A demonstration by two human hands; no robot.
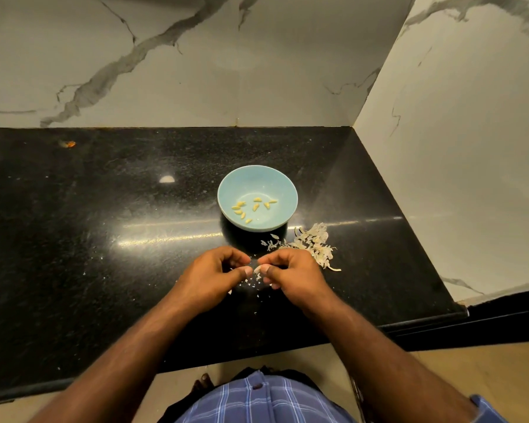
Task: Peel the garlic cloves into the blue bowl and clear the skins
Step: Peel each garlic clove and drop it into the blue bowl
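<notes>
On the counter (104,239) to my left lies wide dark room; my left hand (214,276) and right hand (290,277) meet at the fingertips, both pinching one clove (257,268) and working its skin; beyond them the bowl (284,186) holds several peeled cloves; right of it the skins (313,242) sit piled, uncleared, near the wall (455,178); I judge peeling well along, clearing undone.

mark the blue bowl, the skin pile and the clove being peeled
blue bowl (283,186): head view, bare inner wall near the far rim.
skin pile (313,244): head view, middle of the heap right of the bowl.
clove (258,268): head view, pale tip showing between the two thumbs.
</notes>
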